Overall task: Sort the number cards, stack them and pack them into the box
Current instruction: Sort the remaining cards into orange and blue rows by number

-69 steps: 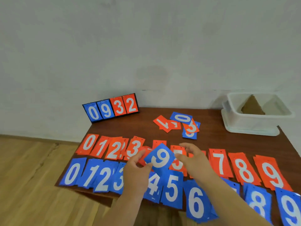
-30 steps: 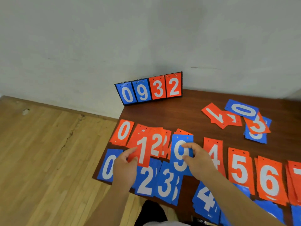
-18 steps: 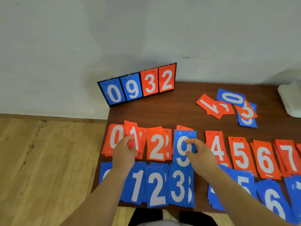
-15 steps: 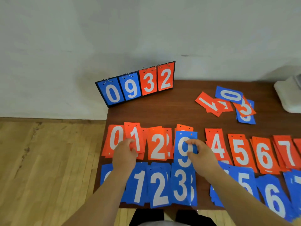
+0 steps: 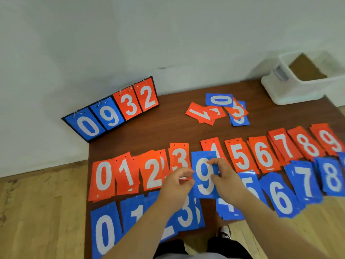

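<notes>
1. At the far left, the flip board (image 5: pixel 112 111) stood on the table (image 5: pixel 168 129) by the wall, well apart from both hands.
2. The red row (image 5: pixel 127 176) and the blue row (image 5: pixel 104 234) lay side by side, with cards overlapping. An arm dragging over them could have pushed the piles out of order.
3. The left hand (image 5: pixel 177 186) reached over the blue row. Its fingers were curled, and it seemed to pinch the left edge of the blue 9 card (image 5: pixel 204 186).
4. That card was up over the red 3 and 4 piles, far from the right end of the blue row. A loose pinch could have dropped it on a wrong pile.
5. The right hand (image 5: pixel 224 176) pinched its right edge.
6. The loose pile (image 5: pixel 220 109) lay far back, not yet sorted.
7. The box (image 5: pixel 291 92) sat at the far right.
</notes>
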`<act>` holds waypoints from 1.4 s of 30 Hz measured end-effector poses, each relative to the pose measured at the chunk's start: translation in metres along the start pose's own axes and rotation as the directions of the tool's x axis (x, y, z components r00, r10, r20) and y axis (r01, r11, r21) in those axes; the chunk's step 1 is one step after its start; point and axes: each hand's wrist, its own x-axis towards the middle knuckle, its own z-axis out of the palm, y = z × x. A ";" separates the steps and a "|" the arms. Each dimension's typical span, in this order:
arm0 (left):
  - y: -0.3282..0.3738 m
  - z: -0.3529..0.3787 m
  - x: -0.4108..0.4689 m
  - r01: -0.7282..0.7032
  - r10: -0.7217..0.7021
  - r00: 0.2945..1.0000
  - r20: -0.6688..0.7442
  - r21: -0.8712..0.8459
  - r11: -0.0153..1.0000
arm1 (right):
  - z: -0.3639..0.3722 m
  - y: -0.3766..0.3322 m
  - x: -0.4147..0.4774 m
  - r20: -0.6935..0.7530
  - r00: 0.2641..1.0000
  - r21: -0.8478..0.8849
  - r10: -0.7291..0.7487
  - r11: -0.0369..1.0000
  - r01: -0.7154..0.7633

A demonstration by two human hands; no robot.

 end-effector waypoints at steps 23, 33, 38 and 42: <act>0.161 0.516 0.085 -0.147 0.067 0.974 0.215 0.383 0.912 | -0.440 0.315 0.009 -0.313 0.930 0.073 0.191 0.982 -0.177; 0.166 0.565 0.116 -0.113 0.001 0.975 0.223 0.489 0.865 | -0.474 0.352 0.046 -0.289 0.932 0.048 0.218 0.976 -0.214; 0.169 0.566 0.122 -0.070 -0.040 0.978 0.204 0.503 0.861 | -0.491 0.359 0.066 -0.278 0.925 -0.066 0.258 0.956 -0.286; 0.164 0.520 0.117 -0.074 0.008 0.992 0.128 0.518 0.852 | -0.487 0.346 0.070 -0.290 0.932 -0.178 0.216 0.945 -0.274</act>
